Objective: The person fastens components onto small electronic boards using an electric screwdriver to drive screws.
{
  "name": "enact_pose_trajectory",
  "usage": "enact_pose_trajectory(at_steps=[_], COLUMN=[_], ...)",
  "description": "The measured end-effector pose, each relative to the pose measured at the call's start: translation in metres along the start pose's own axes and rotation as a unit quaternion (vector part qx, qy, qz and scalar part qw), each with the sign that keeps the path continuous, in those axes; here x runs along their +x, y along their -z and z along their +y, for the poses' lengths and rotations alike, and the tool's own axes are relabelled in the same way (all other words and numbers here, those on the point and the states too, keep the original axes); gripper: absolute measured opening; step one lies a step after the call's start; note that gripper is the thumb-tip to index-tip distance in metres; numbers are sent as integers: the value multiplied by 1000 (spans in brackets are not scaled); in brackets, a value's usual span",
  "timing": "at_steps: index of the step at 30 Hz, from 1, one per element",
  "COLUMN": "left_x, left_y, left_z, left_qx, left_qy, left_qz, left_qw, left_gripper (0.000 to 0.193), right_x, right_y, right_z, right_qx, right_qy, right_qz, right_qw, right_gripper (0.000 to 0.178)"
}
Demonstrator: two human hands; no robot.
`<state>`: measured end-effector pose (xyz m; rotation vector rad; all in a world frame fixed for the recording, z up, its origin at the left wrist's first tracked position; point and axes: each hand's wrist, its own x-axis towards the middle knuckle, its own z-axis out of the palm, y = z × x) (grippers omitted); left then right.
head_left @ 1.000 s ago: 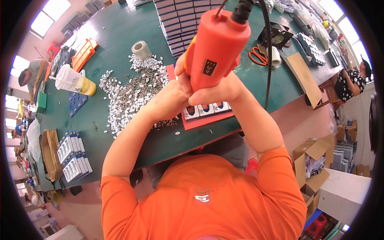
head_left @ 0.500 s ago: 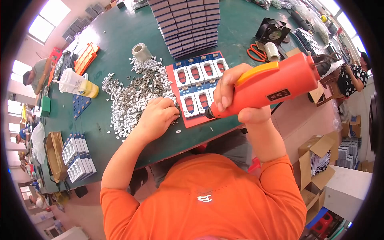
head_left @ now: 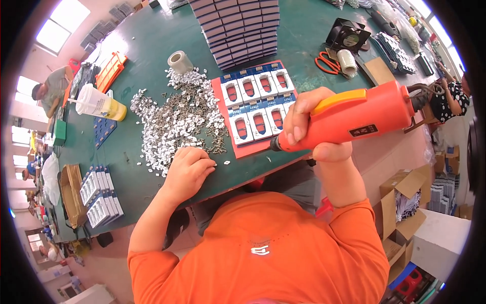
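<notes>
My right hand [head_left: 316, 124] is wrapped around a red electric screwdriver [head_left: 362, 114] with a yellow lever. Its dark tip [head_left: 275, 144] points left, by the near edge of a red board [head_left: 248, 150]. Two rows of white plastic holders [head_left: 259, 125] on blue circuit boards [head_left: 251, 107] lie on that red board; my right hand hides part of the near row. My left hand [head_left: 188, 174] rests closed at the near side of a pile of small white parts [head_left: 154, 137] and screws [head_left: 185, 109]. Whatever its pinched fingers hold is too small to make out.
A tall stack of boards [head_left: 240, 33] stands behind the red board. Around the green table [head_left: 144, 48] are a tape roll [head_left: 179, 62], a drink cup [head_left: 98, 104], orange-handled scissors [head_left: 328, 63], a fan [head_left: 348, 34] and finished-looking holders [head_left: 101, 197]. Other people are farther off.
My left hand has drawn back toward me from the screws. The screwdriver in my right hand has shifted slightly right and nearer to me.
</notes>
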<state>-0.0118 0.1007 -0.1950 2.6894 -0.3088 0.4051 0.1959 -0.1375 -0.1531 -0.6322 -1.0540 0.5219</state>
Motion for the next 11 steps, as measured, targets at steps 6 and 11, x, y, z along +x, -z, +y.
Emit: enact_pose_trajectory(at_steps=[6,11], left_x=[20,40], left_y=[10,17], left_z=[-18,-30], left_qx=[22,33], left_qy=[-56,-125], left_qz=[-18,-125], left_qw=[998,984], left_gripper=[16,22], right_x=[0,-2], right_y=[-2,0], right_z=[-2,-5], right_qx=[-1,0], right_qy=[3,5], right_qz=[-6,-7], right_qw=[1000,1000], right_gripper=[64,64])
